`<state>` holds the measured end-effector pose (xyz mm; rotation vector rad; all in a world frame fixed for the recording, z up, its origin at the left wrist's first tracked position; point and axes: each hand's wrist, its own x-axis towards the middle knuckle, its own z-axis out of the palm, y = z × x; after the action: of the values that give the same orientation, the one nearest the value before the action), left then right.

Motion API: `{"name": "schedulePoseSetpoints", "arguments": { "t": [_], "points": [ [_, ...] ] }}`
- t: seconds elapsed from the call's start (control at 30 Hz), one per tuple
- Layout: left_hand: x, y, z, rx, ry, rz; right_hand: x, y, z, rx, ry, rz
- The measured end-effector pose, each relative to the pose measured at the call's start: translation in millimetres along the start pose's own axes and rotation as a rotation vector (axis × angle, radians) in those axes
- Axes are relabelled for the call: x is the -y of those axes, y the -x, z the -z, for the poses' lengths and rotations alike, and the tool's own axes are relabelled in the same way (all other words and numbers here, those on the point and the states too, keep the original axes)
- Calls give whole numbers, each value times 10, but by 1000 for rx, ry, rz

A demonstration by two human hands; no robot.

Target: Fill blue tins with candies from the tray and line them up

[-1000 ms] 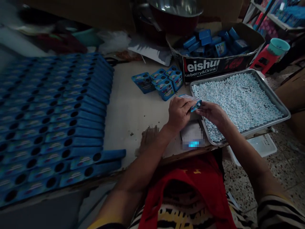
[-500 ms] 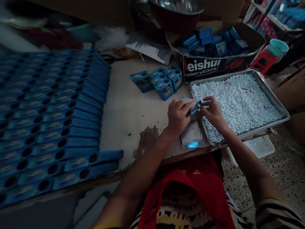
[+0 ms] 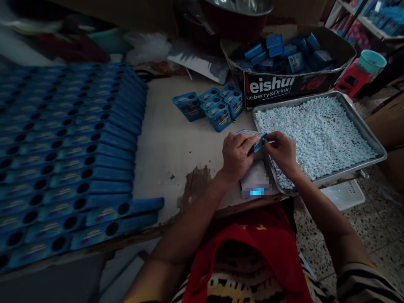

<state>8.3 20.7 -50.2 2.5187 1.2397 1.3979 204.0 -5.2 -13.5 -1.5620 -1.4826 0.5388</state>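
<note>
My left hand [image 3: 237, 152] grips a small blue candy box [image 3: 259, 143] from above, tilted so that one end faces right. At that end my right hand [image 3: 281, 150] has thumb and fingers pinched together, touching the box; whatever lies between the fingertips is hidden. Just below the hands is a flat grey device with a glowing blue display [image 3: 256, 191], its details blurred. Right of them, a metal tray [image 3: 381, 154] holds a layer of small pale blue and white candies [image 3: 322, 130]. Several upright blue boxes [image 3: 218, 113] stand together behind my left hand.
Rows of blue boxes [image 3: 85, 174] cover the table's left side. An open carton [image 3: 268, 86] full of blue boxes stands at the back, beside a metal bowl [image 3: 236, 19]. A turquoise cup [image 3: 371, 62] sits on a red stool [image 3: 351, 82]. Table edge runs along my apron.
My right fingers have closed in against the end of the box, and the small white piece seen there is now out of sight. My left hand keeps its hold, nearly unmoved.
</note>
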Motion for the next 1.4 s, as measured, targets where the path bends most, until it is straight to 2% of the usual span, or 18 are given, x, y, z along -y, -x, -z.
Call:
{"name": "schedulePoseSetpoints", "arguments": {
  "t": [0.2, 0.27, 0.33, 0.4, 0.5, 0.6, 0.7, 0.77, 0.87, 0.97, 1.1, 1.2, 1.3, 1.4],
  "points": [
    [-39, -13, -32, 38, 39, 53, -36, -29, 8, 23, 139, -31],
    [-53, -40, -12, 13, 87, 129, -84, -32, 89, 28, 226, -28],
    [-54, -65, 71, -30, 207, 282, -142, -27, 220, 24, 398, 17],
    [-30, -71, 246, -62, 418, 504, -189, -44, 365, 1, 576, 87],
    [64, -22, 698, -70, 677, 798, -163, -187, 460, 5, 645, 205],
    [274, 81, 1301, -4, 611, 907, 27, -508, 253, 151, 546, 347],
    [629, 185, 1882, 144, 380, 880, 270, -944, -220, 259, 492, 462],
    [887, 253, 2191, 216, 219, 839, 384, -1219, -563, 300, 490, 504],
    [1156, 383, 2523, 264, 51, 783, 449, -1489, -938, 366, 558, 504],
    [1226, 522, 2738, 357, 19, 745, 414, -1603, -1065, 380, 656, 477],
    [1187, 666, 2914, 520, 145, 747, 357, -1607, -946, 328, 627, 462],
    [1180, 802, 2985, 573, 128, 623, 410, -1413, -714, 290, 581, 438],
    [1191, 979, 2951, 541, 8, 482, 534, -1044, -382, 283, 533, 391],
    [1155, 1157, 2796, 466, -149, 375, 643, -571, -3, 326, 502, 295]
  ]
}}
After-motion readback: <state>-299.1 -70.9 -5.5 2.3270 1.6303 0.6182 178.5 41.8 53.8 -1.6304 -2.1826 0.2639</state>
